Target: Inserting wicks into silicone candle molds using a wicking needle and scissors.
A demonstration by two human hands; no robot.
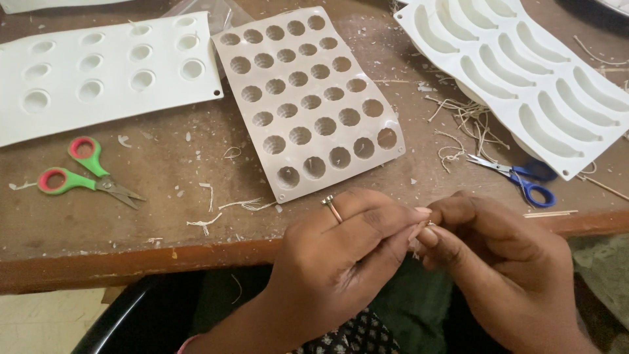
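This looks like a small craft workshop: a worn wooden table carries silicone moulds with many round cavities, two small scissors, cut pieces of wick string and wax crumbs everywhere

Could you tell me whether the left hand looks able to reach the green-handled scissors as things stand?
Probably yes. The green-handled scissors lie on the wooden table left of the left hand, with only thread scraps between. But that hand and the right hand are pinching a small pale wick piece.
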